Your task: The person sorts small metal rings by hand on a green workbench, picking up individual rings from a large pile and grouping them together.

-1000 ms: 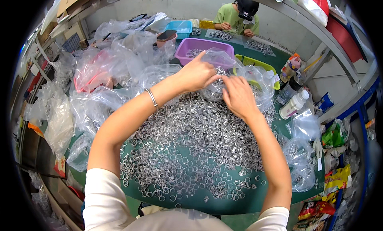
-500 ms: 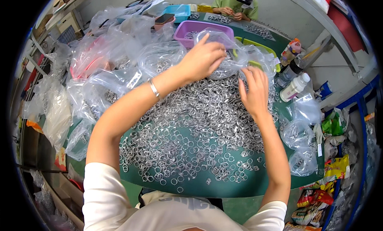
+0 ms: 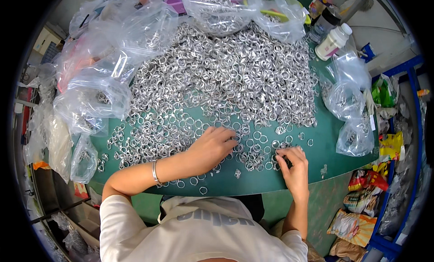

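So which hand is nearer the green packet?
Right. The right hand is left of the green packet and closer to the body; the left hand, by the loose rings, is farther left.

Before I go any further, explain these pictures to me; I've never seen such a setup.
There is no machine here, just someone working bare-handed. Every picture comes from one wide fisheye camera worn on their head, looking down. On the green table lie a great many silvery rings, heaped toward the far side and scattered nearer. Clear plastic bags lie to both sides. The left hand and right hand have their fingertips at the scattered rings; whether either grip holds one, I cannot tell.
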A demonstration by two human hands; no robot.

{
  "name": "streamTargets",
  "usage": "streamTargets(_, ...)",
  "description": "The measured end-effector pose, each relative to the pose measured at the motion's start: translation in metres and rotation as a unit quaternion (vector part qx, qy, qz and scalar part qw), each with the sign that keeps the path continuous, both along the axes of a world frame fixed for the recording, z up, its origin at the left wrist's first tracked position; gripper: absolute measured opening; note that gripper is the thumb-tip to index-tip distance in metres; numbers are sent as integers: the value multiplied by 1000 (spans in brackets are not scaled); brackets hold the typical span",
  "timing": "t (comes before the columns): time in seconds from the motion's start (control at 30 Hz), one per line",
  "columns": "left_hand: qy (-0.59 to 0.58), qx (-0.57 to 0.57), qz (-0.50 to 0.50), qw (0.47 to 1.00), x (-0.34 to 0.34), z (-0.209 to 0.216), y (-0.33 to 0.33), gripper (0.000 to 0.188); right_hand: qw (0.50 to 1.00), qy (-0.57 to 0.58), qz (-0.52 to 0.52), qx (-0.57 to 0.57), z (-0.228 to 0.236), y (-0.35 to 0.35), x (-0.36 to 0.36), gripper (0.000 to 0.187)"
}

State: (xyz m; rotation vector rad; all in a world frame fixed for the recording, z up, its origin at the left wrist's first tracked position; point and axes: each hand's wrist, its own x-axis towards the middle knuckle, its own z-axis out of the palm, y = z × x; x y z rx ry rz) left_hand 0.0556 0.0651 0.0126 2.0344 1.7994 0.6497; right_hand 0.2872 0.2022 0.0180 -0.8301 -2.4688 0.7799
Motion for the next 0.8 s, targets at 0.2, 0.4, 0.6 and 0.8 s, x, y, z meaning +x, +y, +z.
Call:
streamTargets(0.2, 98, 44, 14, 994, 19, -18, 14, 27, 996, -25, -46, 67, -3, -2, -21, 16)
streamTargets(0.4, 157, 6, 8, 988, 7, 1, -8, 26, 987, -51, -109, 109, -6, -1, -2, 18)
streamTargets(0.6, 61, 57, -9, 996, 16, -1, 25, 34, 989, -38, -125, 69, -8, -8, 2, 19)
streamTargets(0.8, 76, 67, -27, 994, 28, -18, 61, 29, 986, -19, -146, 72, -3, -9, 13, 17)
